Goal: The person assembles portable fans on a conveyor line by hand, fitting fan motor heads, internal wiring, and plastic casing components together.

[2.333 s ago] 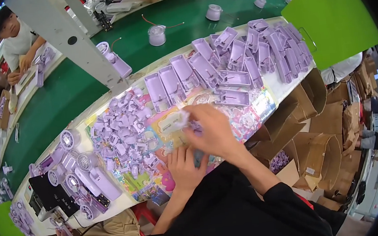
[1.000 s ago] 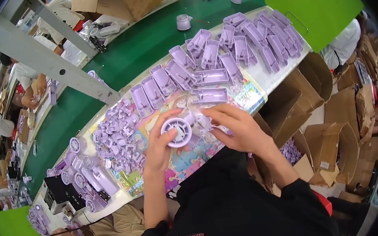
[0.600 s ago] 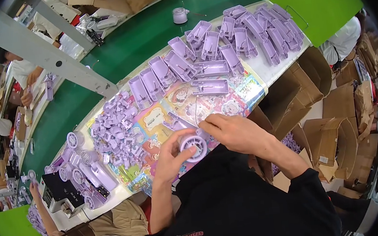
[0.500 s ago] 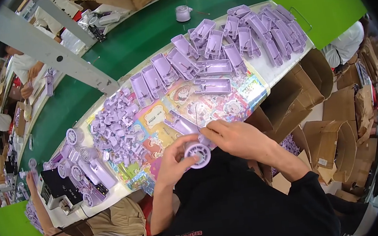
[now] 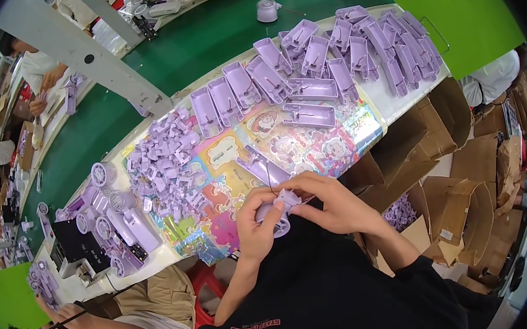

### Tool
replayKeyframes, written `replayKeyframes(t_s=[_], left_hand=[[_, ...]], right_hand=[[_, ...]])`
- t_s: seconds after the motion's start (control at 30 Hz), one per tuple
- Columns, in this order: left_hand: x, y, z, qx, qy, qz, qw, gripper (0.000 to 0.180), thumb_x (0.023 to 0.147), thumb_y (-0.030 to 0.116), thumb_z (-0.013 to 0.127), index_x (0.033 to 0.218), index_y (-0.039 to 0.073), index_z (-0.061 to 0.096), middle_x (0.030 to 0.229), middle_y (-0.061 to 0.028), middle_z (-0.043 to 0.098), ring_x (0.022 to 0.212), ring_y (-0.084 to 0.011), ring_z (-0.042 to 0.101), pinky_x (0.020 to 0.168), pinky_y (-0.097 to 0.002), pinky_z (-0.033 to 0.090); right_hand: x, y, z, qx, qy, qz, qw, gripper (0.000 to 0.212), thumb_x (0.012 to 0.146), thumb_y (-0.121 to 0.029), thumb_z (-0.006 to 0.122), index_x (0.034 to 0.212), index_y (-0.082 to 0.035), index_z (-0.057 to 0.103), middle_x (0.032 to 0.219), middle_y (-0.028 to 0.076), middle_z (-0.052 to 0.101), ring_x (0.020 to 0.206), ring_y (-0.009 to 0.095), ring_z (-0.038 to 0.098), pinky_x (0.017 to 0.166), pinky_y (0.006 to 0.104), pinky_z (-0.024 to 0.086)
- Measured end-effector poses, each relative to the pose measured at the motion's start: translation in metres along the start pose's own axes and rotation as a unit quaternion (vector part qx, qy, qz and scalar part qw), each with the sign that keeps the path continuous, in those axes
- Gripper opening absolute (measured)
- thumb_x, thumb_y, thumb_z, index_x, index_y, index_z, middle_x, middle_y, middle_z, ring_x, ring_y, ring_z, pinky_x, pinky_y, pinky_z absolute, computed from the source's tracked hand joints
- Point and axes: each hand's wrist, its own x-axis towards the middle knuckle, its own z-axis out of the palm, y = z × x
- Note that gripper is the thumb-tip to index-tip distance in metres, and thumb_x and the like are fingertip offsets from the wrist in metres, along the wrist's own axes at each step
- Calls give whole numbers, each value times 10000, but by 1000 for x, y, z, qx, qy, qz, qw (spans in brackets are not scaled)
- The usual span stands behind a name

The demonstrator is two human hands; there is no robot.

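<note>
My left hand (image 5: pixel 258 221) and my right hand (image 5: pixel 330 201) meet close to my chest at the near edge of the table. Together they grip a small round purple plastic part (image 5: pixel 279 209) with thin wires running off it. A long purple plastic housing (image 5: pixel 262 166) lies on the colourful printed mat (image 5: pixel 344 140) just beyond my hands. A pile of small purple pieces (image 5: pixel 164 166) sits to the left on the mat. Rows of long purple housings (image 5: pixel 304 64) lie farther back.
A green conveyor belt (image 5: pixel 199 39) runs behind the table. Open cardboard boxes (image 5: pixel 461 208) stand at my right. A neighbour's hand (image 5: pixel 70 311) and a black tray of purple round parts (image 5: pixel 85 244) are at my left. Other people work far left.
My hands lifted the round purple part off the mat and drew it toward my chest. The view shifted slightly as my head moved.
</note>
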Motion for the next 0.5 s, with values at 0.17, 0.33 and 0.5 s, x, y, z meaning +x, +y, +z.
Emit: replayKeyframes(t_s=[0.17,0.33,0.5], left_hand=[[-1,-2,6,95,23,62,993,96,919,25,682,972,-52,664,1035,-117,679,966,-184,642,864,-295,490],[5,-8,2,-20,-31,20,999,68,917,2,662,953,-56,669,1028,-134,682,968,-188,645,876,-294,484],[7,-7,6,-134,-59,-1,989,72,929,3,650,952,-63,664,1032,-141,686,971,-180,642,879,-293,482]], right_hand=[[-6,9,14,100,54,90,989,358,925,-28,703,1274,14,637,1036,114,683,899,183,677,803,327,563],[-15,17,10,174,65,99,978,340,915,-29,749,1238,33,661,1077,50,692,921,102,626,821,269,529],[-22,10,9,128,87,68,986,331,903,-8,748,1218,51,663,1061,51,684,965,112,618,874,281,504]])
